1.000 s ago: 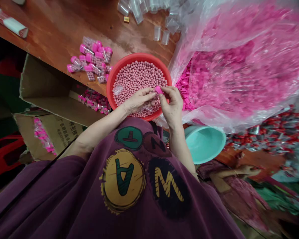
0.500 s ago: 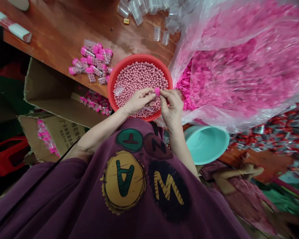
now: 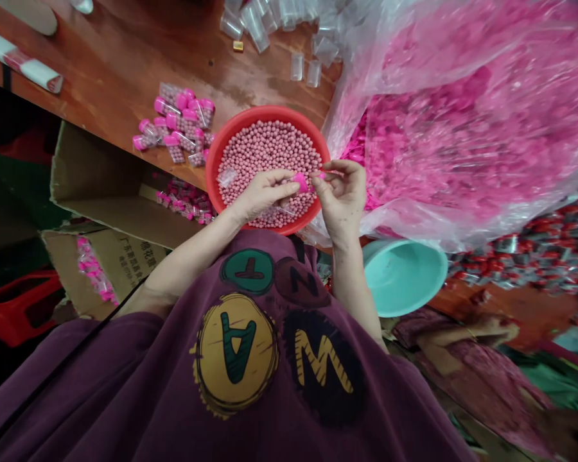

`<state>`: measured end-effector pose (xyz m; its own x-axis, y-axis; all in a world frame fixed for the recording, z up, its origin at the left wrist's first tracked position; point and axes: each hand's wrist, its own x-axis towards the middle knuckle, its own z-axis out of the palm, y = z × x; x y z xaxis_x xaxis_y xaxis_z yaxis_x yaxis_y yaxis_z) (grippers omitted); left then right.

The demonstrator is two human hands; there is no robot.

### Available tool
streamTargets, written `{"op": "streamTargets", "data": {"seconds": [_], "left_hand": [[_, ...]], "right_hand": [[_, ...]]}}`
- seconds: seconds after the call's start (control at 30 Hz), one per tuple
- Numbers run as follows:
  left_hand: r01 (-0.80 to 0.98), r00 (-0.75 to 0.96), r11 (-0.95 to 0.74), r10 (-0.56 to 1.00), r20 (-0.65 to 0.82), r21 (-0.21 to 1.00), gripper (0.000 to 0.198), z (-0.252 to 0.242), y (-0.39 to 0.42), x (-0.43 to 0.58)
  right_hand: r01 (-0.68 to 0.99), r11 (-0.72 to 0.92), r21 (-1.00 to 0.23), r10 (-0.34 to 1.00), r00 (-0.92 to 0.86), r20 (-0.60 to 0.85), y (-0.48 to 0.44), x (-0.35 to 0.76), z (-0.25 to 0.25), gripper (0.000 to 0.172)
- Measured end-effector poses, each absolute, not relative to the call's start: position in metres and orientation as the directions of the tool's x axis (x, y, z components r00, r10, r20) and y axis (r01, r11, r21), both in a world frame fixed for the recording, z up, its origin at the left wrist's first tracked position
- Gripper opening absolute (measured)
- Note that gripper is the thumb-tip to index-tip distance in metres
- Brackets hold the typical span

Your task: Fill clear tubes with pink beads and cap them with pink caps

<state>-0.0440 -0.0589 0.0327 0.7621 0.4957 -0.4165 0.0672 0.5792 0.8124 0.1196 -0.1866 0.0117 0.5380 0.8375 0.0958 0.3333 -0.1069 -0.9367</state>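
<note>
My left hand (image 3: 264,196) is over a red plastic basin (image 3: 264,110) full of small pink beads (image 3: 270,154). A small pink cap (image 3: 299,182) sits at its fingertips and seems pinched there, partly hidden by the fingers. My right hand (image 3: 341,199) is just to the right, over the basin's rim, with its fingers apart and nothing clearly in them. A small clear plastic piece (image 3: 226,177) lies on the beads. Pink-capped clear vials filled with beads (image 3: 183,119) are piled on the wooden table (image 3: 125,61) beside the basin.
Empty clear vials (image 3: 255,25) lie at the table's far edge. A large plastic bag of pink caps (image 3: 462,135) is on the right, above a teal basin (image 3: 404,279). Open cardboard boxes (image 3: 101,179) are on the left. A co-worker's hand (image 3: 496,330) is at lower right.
My right hand has moved up and rightward, away from the pink cap, with its fingers spread. The cap now stays at my left fingertips. The whole view has shifted slightly.
</note>
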Motion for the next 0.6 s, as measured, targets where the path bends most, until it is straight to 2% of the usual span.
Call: {"op": "streamTargets", "data": {"seconds": [0.07,0.13,0.23,0.33,0.43,0.6], "left_hand": [[0.078,0.735,0.603,0.504,-0.455,0.794,0.029,0.031,-0.063,-0.043],[0.061,0.69,0.635,0.53,-0.492,0.77,0.025,0.029,-0.068,-0.042],[0.039,0.631,0.676,0.555,-0.543,0.736,0.025,0.026,-0.076,-0.04],[0.036,0.58,0.707,0.561,-0.591,0.706,0.022,0.024,-0.083,-0.037],[0.018,0.543,0.738,0.56,-0.626,0.675,0.02,0.022,-0.087,-0.033],[0.008,0.541,0.788,0.515,-0.665,0.616,0.022,0.019,-0.088,-0.034]], "right_hand": [[0.375,-0.135,-0.917,0.838,0.537,0.097,-0.188,0.112,0.011,0.042],[0.473,-0.159,-0.866,0.884,0.459,0.089,-0.19,0.103,0.016,0.041],[0.612,-0.191,-0.767,0.95,0.312,0.013,-0.192,0.089,0.023,0.064],[0.692,-0.275,-0.667,0.948,0.312,-0.067,-0.19,0.081,0.014,0.084],[0.72,-0.301,-0.625,0.94,0.336,-0.066,-0.187,0.079,-0.006,0.084],[0.7,-0.199,-0.685,0.948,0.315,0.047,-0.184,0.082,-0.023,0.075]]}}
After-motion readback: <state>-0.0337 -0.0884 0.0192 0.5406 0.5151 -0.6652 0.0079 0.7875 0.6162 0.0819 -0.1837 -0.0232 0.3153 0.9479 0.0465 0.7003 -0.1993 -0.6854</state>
